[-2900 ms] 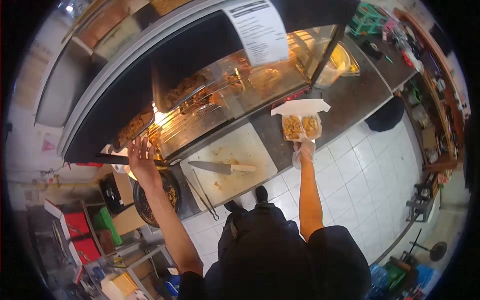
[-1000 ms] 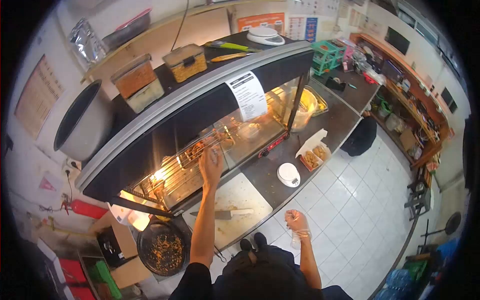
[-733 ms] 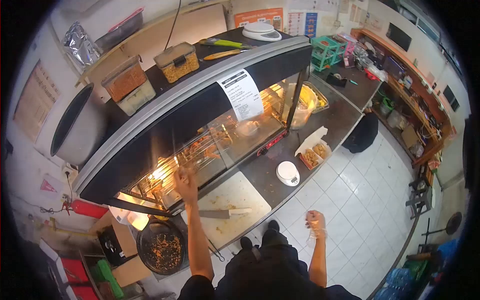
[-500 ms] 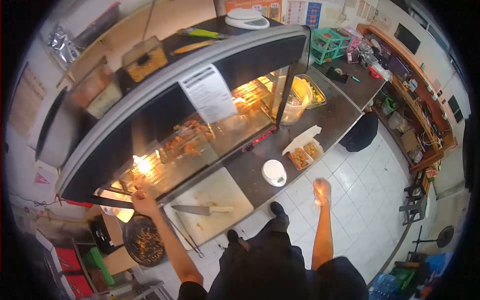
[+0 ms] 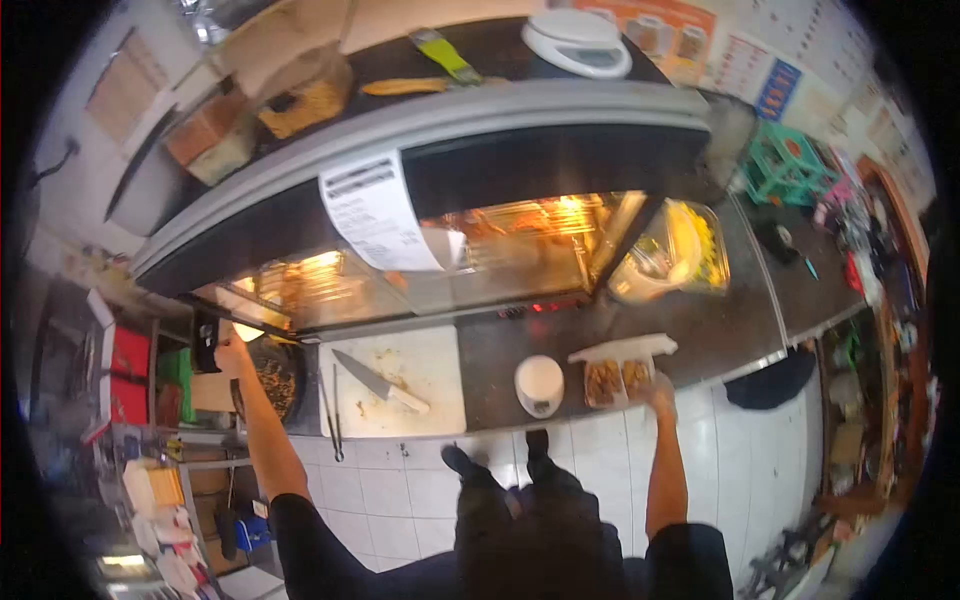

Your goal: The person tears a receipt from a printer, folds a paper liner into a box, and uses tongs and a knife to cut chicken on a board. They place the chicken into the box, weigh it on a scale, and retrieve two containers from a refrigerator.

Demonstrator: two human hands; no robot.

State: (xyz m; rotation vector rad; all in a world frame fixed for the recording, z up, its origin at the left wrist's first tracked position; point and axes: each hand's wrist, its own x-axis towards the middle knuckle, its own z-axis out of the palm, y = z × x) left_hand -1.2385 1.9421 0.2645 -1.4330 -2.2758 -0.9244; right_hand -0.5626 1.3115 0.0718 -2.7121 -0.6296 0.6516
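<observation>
My left hand [image 5: 232, 354] is at the far left end of the glass-fronted food warmer [image 5: 420, 165], just under its black lower frame and near a dark round pan [image 5: 274, 380] of browned bits; its fingers are blurred. My right hand [image 5: 660, 396], in a clear plastic glove, reaches the right side of an open takeaway box [image 5: 622, 402], its fingertips at the rim. Fried brown pieces [image 5: 604, 382] fill the box's two compartments, and the white lid [image 5: 622, 348] is folded back. Left of the box stands a white kitchen scale [image 5: 540, 385].
A white cutting board [image 5: 440, 375] carries a knife [image 5: 382, 382], with tongs [image 5: 336, 410] along its left edge. Right of the warmer are a clear tub [image 5: 650, 265] and a tray of yellow-green pieces [image 5: 708, 250]. A second scale [image 5: 577, 43] sits on top.
The view has swung and shifted. My right hand has moved from over the floor to the takeaway box's right side. My left hand has moved from the warmer's black bar to just below it.
</observation>
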